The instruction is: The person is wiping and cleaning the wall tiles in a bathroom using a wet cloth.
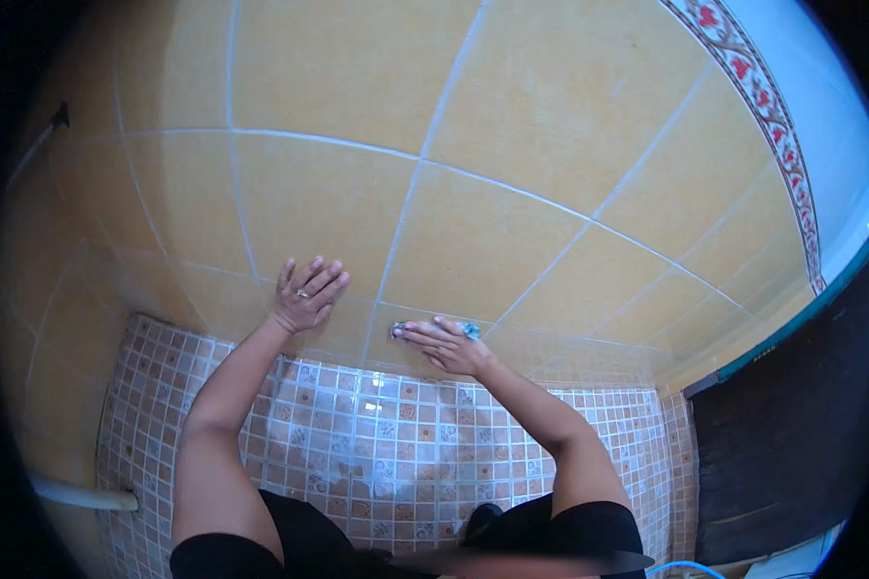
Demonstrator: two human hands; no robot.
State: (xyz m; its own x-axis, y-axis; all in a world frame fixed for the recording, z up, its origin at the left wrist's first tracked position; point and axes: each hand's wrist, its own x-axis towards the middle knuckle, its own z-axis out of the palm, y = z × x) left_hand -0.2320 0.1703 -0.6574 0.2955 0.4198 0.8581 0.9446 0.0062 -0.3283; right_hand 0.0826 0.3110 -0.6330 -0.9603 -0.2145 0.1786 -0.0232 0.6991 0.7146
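Note:
My left hand (pixel 308 295) rests against the yellow wall tiles (pixel 318 195), fingers spread, with a ring on one finger and nothing held. To its right and a little lower, my right hand (pixel 445 346) presses a crumpled cloth or pad (pixel 469 330) onto the same wall. Green and white patches of it show past my fingers at both ends; the rest is hidden under the palm. White grout lines run between the large tiles around both hands.
Below the wall spreads a floor of small mosaic tiles (pixel 384 441), shiny as if wet. A pale pipe (pixel 87 493) stands at the lower left. On the right is a dark door panel (pixel 789 434) beside a green-edged frame (pixel 775 329). A blue hose (pixel 684 566) shows at the bottom right.

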